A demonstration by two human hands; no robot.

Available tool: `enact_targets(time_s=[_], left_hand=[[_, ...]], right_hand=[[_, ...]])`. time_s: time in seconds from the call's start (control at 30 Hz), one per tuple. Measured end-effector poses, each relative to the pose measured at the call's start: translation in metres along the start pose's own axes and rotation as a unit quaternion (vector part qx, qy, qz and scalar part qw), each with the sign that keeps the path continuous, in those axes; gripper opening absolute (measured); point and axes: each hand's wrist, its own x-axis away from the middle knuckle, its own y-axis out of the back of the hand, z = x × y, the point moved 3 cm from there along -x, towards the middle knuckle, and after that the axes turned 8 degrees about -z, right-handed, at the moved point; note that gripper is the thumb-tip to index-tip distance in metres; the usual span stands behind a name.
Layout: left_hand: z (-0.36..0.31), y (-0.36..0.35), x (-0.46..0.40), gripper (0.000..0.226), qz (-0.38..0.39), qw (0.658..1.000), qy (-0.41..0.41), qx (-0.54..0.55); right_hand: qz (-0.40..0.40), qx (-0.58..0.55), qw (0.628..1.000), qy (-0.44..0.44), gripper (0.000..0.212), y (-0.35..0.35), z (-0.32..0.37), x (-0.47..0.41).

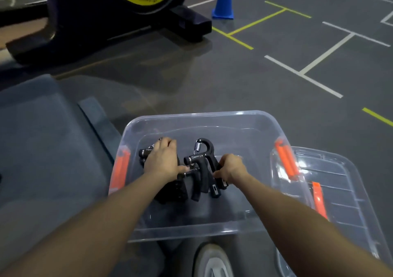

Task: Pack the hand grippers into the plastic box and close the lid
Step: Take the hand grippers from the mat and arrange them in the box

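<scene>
- Hand grippers (201,166), black with steel springs, lie bunched in the middle of the clear plastic box (191,117), low in the centre of the frame, so the packing looks largely done.
- Nearest, both forearms reach in from the bottom edge. The left hand (161,160) lies over the left part of the pile, fingers curled down onto one gripper; whether it truly clasps it I cannot tell.
- The right hand (230,167) has its fingers wrapped around a handle on the right of the pile, seemingly settling it in place.
- Just right of the box, touching its side, the clear lid (340,187) with orange latches lies flat on the floor, so closing is not yet done.
- Farther off, an exercise bike (110,21) stands upper left and a blue cone (223,2) top centre; no loose grippers show on the floor.
</scene>
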Motion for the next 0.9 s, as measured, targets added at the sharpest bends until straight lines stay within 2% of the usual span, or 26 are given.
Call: enact_targets(time_s=[0.1, 0.23, 0.3, 0.4, 0.6, 0.9], left_hand=[[0.006, -0.007, -0.006, 0.091, 0.029, 0.999, 0.032, 0.02], [0.009, -0.012, -0.011, 0.099, 0.05, 0.998, 0.044, 0.016], [0.009, -0.014, -0.013, 0.099, 0.047, 0.998, 0.04, 0.014], [0.01, -0.014, -0.012, 0.099, 0.048, 0.998, 0.041, 0.024], [0.008, -0.011, -0.009, 0.1, 0.055, 0.997, 0.042, 0.026], [0.01, -0.013, -0.01, 0.1, 0.055, 0.997, 0.037, 0.033]], right_hand=[[0.011, 0.028, 0.999, 0.016, 0.022, -0.015, 0.002, -0.017], [0.038, 0.047, 0.998, 0.034, 0.01, -0.033, 0.003, -0.03], [0.051, 0.046, 0.997, 0.027, 0.018, -0.039, 0.002, -0.035], [0.073, 0.051, 0.996, 0.005, 0.009, -0.039, 0.0, -0.038], [0.088, 0.048, 0.994, -0.035, 0.03, -0.045, -0.006, -0.033], [0.077, 0.042, 0.996, -0.025, 0.034, -0.051, -0.002, -0.031]])
